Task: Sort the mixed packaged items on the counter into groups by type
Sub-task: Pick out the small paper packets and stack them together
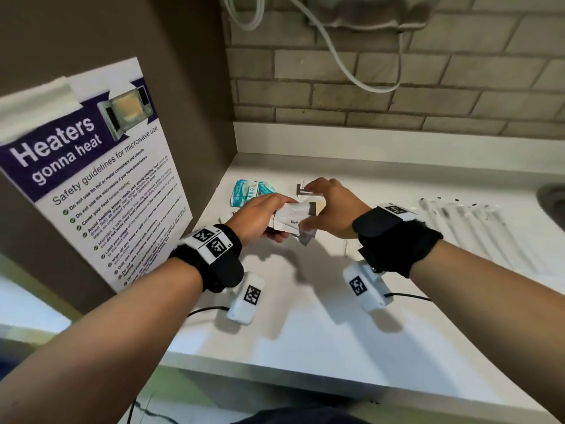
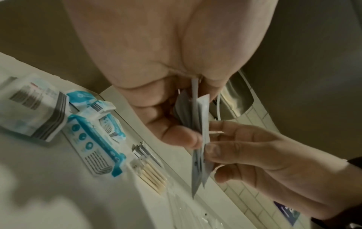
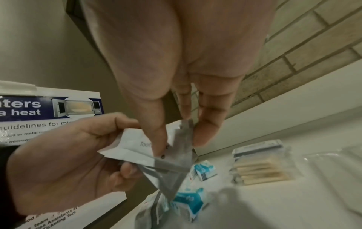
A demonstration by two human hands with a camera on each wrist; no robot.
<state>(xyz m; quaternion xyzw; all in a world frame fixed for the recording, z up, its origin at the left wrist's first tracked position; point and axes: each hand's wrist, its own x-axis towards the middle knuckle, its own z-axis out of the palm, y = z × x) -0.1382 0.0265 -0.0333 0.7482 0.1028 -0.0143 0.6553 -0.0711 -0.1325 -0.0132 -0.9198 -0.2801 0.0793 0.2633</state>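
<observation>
Both hands are raised over the white counter (image 1: 305,316), holding a small stack of white-and-grey sachets (image 1: 292,214) printed "Tooth…". My left hand (image 1: 279,220) grips the stack from the left, thumb on top and fingers curled beneath. My right hand (image 1: 308,206) pinches one sachet (image 3: 176,147) between thumb and fingers at the stack's right end. The left wrist view shows the sachets (image 2: 197,139) edge-on between the two hands. Blue-and-white packets (image 1: 247,191) lie behind the hands, and a toothpick pack (image 1: 308,191) lies beside them.
Several long clear-wrapped items (image 1: 464,221) lie in a row on the right. A stack of white barcoded packets (image 2: 33,105) sits beside the blue ones (image 2: 98,136). A microwave safety poster (image 1: 101,179) hangs on the left panel. A sink rim (image 1: 553,203) shows at far right.
</observation>
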